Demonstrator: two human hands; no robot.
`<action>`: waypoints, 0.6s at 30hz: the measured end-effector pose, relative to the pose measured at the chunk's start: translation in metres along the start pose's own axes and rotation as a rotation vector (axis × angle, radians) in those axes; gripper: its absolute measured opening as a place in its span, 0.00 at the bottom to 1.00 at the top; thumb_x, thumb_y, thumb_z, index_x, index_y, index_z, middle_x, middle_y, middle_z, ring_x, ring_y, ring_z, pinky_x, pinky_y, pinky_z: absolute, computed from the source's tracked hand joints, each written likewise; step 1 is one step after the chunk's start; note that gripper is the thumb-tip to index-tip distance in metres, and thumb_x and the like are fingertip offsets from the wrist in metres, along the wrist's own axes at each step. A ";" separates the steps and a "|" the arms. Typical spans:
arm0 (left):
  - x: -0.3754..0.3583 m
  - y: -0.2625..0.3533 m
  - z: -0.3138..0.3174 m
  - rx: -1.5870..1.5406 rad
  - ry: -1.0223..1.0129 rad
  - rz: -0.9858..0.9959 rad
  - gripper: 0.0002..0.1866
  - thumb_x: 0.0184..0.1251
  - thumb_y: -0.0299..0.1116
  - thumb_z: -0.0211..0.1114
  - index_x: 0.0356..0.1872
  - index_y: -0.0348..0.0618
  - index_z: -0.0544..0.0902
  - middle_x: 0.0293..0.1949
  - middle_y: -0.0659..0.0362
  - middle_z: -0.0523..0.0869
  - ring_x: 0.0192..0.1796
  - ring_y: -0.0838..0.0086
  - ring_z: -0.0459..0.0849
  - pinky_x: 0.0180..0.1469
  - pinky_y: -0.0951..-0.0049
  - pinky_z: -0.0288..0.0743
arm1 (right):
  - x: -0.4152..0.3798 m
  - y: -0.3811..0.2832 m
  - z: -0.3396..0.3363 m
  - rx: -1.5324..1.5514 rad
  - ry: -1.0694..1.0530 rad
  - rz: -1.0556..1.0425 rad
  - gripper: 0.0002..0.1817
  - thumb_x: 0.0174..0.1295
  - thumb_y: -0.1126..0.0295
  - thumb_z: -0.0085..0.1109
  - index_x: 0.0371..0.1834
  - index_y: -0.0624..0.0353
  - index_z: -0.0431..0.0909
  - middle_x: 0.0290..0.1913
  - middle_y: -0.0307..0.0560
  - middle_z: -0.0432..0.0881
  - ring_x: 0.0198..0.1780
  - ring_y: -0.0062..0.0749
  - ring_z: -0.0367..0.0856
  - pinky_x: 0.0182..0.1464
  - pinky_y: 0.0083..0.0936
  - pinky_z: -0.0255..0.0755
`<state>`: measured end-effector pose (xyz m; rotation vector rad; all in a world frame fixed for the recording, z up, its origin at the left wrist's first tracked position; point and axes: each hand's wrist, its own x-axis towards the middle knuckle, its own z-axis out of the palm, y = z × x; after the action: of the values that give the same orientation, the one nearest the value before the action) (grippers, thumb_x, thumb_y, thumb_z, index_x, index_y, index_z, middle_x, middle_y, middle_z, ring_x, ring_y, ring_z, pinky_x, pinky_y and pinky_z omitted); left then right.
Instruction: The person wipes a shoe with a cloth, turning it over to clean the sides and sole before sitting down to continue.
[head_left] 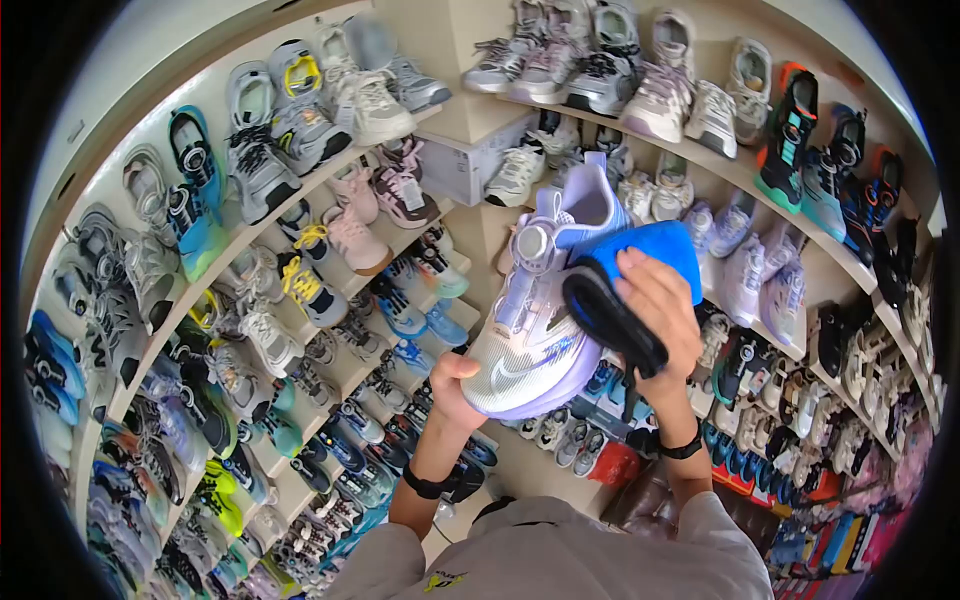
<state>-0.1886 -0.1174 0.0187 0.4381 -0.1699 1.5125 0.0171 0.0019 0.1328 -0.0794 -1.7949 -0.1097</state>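
Note:
A white and lavender sneaker (530, 345) with a round dial on its tongue is held up in front of me, its toe towards my body. My left hand (455, 390) grips it at the toe, with the thumb on the upper. In my right hand (660, 310) is a blue cloth (675, 255) with a thick black padded part (610, 315) below it. My right fingers wrap over this bundle, which overlaps the sneaker's side and heel collar in this view.
Shelves (720, 160) packed with sneakers curve round on the left and right. A grey box (470, 165) sits in the corner behind the held sneaker. Lower down are a red bag (615, 464), a brown leather seat (648, 500) and stacked shoe boxes (835, 545).

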 end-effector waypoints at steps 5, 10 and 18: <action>0.010 0.041 0.010 0.138 0.016 0.037 0.46 0.50 0.43 0.56 0.74 0.29 0.63 0.69 0.38 0.75 0.68 0.47 0.77 0.75 0.50 0.67 | 0.010 -0.020 0.037 0.076 -0.116 -0.095 0.17 0.59 0.69 0.63 0.51 0.62 0.87 0.56 0.53 0.87 0.59 0.47 0.85 0.60 0.41 0.76; 0.015 0.065 0.003 0.184 0.023 0.027 0.43 0.52 0.42 0.56 0.71 0.27 0.65 0.65 0.40 0.78 0.66 0.51 0.79 0.72 0.54 0.69 | 0.014 -0.035 0.054 0.135 -0.216 -0.213 0.13 0.63 0.72 0.62 0.49 0.57 0.87 0.56 0.48 0.88 0.60 0.39 0.85 0.61 0.33 0.76; 0.025 0.045 0.046 0.178 0.413 -0.051 0.44 0.54 0.60 0.59 0.67 0.35 0.72 0.56 0.46 0.85 0.49 0.61 0.85 0.58 0.65 0.80 | 0.017 -0.040 0.056 0.195 -0.382 -0.429 0.15 0.68 0.70 0.54 0.54 0.57 0.85 0.59 0.47 0.86 0.63 0.35 0.83 0.67 0.29 0.72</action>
<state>-0.2243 -0.1118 0.0777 0.2600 0.2989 1.5407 -0.0453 -0.0315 0.1356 0.4543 -2.1721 -0.2368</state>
